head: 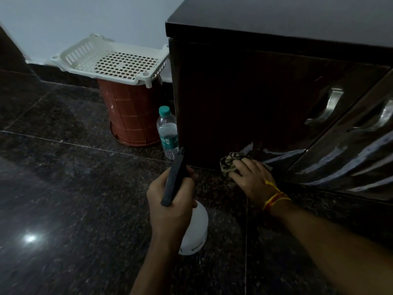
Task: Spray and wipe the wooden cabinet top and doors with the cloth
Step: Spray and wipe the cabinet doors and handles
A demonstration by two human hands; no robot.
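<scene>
Head view: left hand (170, 201) wrapped tight round the dark trigger head of the spray bottle (194, 226), white body hanging below the palm, nozzle aimed up and forward. Right hand (249, 177) pressed flat over the cloth (230, 162), fingers bunching it against the bottom edge of the cabinet (244, 99), just ahead of the knuckles. Wet streaks beyond the right hand, along the lower doors. Door handles (328, 107) further up and to the right of that hand.

Judged by look: cloth soft, limp, light, probably damp; best gripped as a wad under spread fingers. Bottle rigid plastic, weight depending on fill, which cannot be told; best held at the neck. Cabinet face glossy, likely slick when wet.

Water bottle (168, 130) and red bin (131, 113) ahead of the left hand.
</scene>
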